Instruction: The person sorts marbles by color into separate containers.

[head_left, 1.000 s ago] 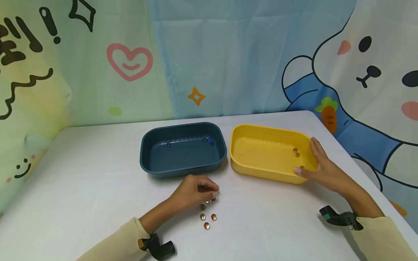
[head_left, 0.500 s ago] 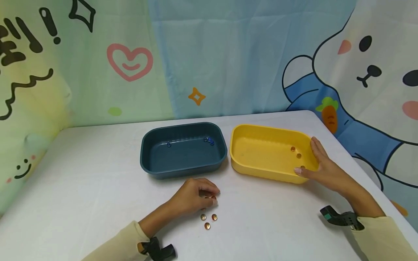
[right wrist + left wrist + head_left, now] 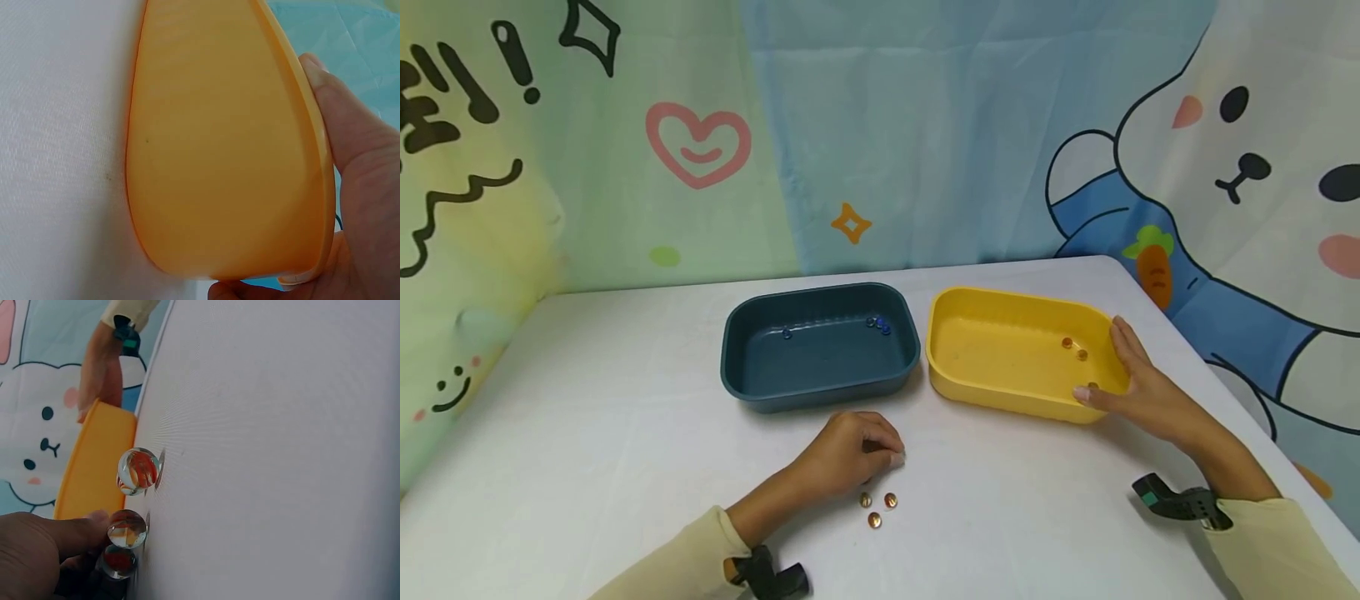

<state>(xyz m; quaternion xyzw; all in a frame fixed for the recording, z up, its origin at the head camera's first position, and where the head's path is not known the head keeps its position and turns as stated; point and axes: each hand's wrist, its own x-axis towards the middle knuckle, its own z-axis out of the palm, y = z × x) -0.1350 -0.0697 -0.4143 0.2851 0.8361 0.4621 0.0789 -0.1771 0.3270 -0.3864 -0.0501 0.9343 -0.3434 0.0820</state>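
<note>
My left hand (image 3: 850, 454) is low over the white table, its thumb and curled fingers drawn together where amber marbles lay; it pinches a glass marble mostly hidden by the fingers. Three clear marbles with orange swirls lie just in front of it, one marble (image 3: 875, 520) nearest me. In the left wrist view the thumb's tip is right at a marble (image 3: 127, 529), with another marble (image 3: 138, 470) beyond. My right hand (image 3: 1138, 387) grips the right end of the yellow tub (image 3: 985, 398), thumb over the front rim. Inside are three amber marbles, one marble (image 3: 1082, 355) near the middle of them.
A dark blue tub (image 3: 820, 397) stands left of the yellow one, with several blue marbles (image 3: 880, 323) in it. A printed cloth (image 3: 925, 150) hangs behind the table's back edge. Each wrist wears a black camera mount (image 3: 1180, 502).
My left hand's thumb and fingers have closed over marbles that showed between them. One amber marble in the yellow tub has rolled left. The right hand keeps its place on the tub.
</note>
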